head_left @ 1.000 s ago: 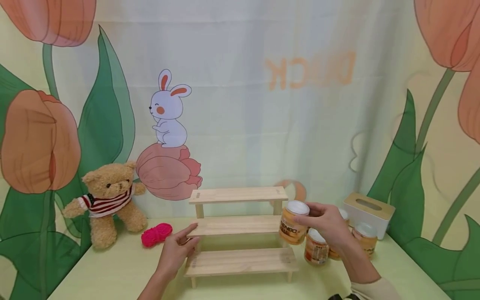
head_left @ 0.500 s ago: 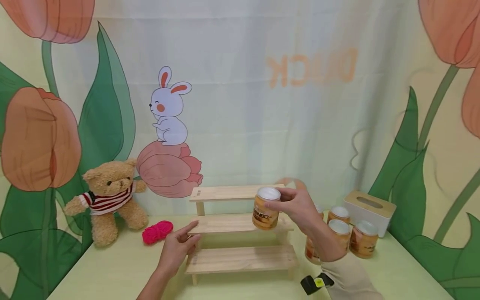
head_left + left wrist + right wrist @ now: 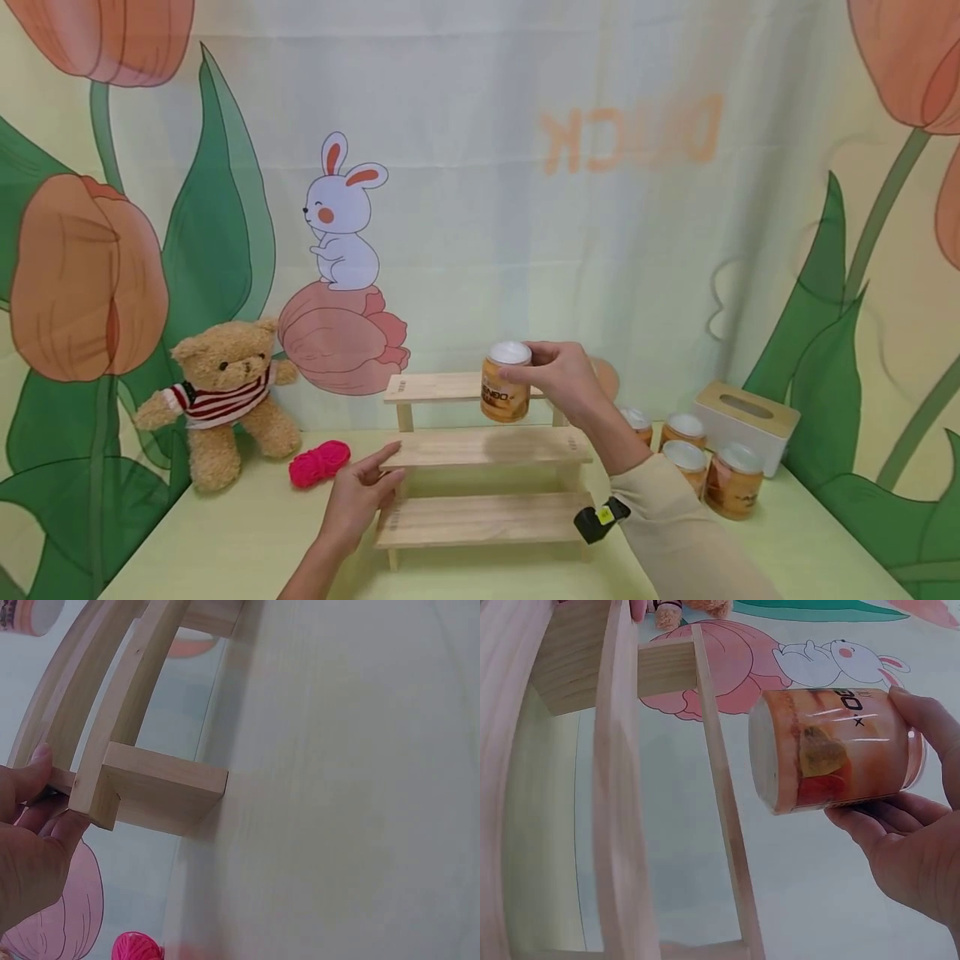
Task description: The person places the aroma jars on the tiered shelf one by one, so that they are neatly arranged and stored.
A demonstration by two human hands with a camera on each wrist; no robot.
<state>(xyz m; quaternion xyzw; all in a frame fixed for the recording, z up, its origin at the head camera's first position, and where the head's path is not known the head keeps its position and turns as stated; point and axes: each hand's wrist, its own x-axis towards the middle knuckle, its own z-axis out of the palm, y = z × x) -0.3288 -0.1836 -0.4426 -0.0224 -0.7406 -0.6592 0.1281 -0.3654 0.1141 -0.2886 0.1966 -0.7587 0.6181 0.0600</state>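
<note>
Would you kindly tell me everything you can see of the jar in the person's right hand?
The jar is a short cylinder, apparently plastic, with a whitish lid and base. Its glossy orange label carries partly readable dark lettering and yellow and red patches. The right hand grips it near the top, holding it roughly upright in the air. In the head view it overlaps the top board of the wooden shelf; the right wrist view shows a gap between them.
</note>
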